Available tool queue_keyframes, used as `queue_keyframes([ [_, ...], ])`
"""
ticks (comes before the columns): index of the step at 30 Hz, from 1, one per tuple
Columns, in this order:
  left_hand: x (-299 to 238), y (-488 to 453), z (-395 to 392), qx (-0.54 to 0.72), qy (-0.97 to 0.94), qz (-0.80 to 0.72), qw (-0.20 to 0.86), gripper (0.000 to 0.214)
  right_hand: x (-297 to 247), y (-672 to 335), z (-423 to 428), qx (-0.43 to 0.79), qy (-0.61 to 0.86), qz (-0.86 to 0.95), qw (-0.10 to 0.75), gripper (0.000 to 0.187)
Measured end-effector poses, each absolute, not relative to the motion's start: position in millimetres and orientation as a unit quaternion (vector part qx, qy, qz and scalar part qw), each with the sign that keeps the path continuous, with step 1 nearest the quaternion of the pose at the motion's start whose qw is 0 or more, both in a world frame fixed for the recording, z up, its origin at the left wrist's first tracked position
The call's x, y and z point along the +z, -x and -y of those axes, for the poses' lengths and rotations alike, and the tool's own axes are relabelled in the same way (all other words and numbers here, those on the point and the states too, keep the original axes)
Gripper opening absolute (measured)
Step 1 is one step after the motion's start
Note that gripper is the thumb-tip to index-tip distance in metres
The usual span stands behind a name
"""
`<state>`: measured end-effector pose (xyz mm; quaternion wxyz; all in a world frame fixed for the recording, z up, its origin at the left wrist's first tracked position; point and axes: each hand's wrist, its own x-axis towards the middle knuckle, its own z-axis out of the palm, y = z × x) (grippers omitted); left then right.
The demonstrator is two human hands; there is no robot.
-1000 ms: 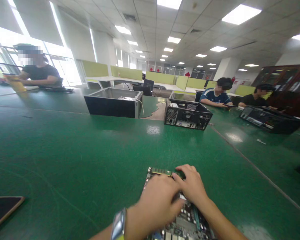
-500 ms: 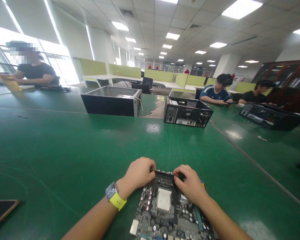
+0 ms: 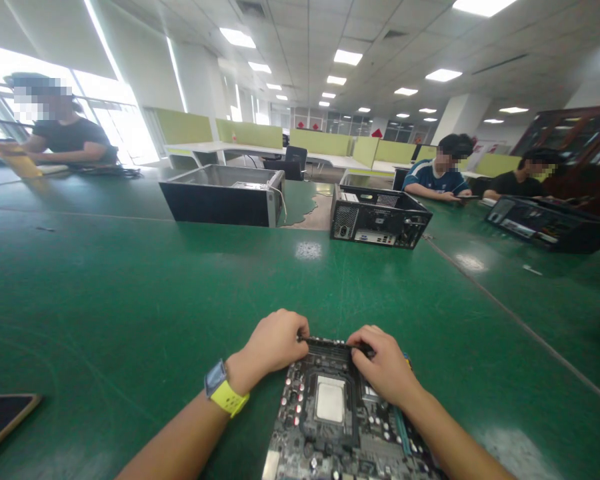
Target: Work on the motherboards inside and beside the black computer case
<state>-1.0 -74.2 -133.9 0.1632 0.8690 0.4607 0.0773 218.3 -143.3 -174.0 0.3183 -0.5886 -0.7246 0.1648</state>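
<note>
A motherboard [image 3: 325, 433] lies on the green table in front of me, with a pale square processor [image 3: 331, 400] in its socket. Across its far edge runs a thin dark strip [image 3: 329, 345] that looks like a memory module, by the dark slots there. My left hand [image 3: 276, 341], with a watch [image 3: 225, 387] on a yellow-green strap at the wrist, pinches the strip's left end. The right end is between the thumb and fingers of my right hand [image 3: 383, 363]. My fingers hide both ends, so how the strip sits in the slots cannot be made out.
Beyond the board stand a dark computer case [image 3: 220, 200] and another case [image 3: 380, 217] with its rear ports facing me. A third case [image 3: 550, 223] is at the right. A dark, light-edged flat object [image 3: 5, 420] lies at the left. Several people sit around the table.
The view has shifted slightly, and the board appears a little to the right. Both hands keep their pinch at the far edge, with hardly any movement relative to the board.
</note>
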Motion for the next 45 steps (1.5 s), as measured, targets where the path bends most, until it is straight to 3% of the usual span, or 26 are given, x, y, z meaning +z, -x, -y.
queue_keyframes([
  [13, -127.6, 4.9, 75.4, 0.074, -0.888, -0.429, 0.147, 0.026, -174.2, -217.7, 144.1, 0.179, 0.595, 0.722, 0.304, 0.021],
  [18, -124.8, -24.0, 128.7, 0.117, -0.934, -0.326, 0.087, 0.018, -168.5, -223.1, 140.3, 0.210, 0.584, 0.671, 0.406, 0.030],
  [23, -158.0, -75.2, 188.7, 0.094, -0.977, -0.176, 0.069, 0.034, -166.7, -259.0, 126.0, 0.240, 0.620, 0.507, 0.548, 0.026],
  [29, -177.8, -79.8, 192.8, 0.081, -0.972, -0.198, 0.093, 0.032, -187.4, -295.3, 119.8, 0.189, 0.686, 0.453, 0.538, 0.038],
  [36, -137.0, 11.0, 113.3, 0.051, -0.960, -0.261, 0.087, 0.032, -197.6, -299.3, 116.4, 0.208, 0.694, 0.523, 0.449, 0.034],
  [45, -139.7, 272.1, -5.8, 0.104, -0.847, -0.513, 0.091, 0.039, -204.4, -301.4, 108.4, 0.167, 0.718, 0.572, 0.359, 0.037],
])
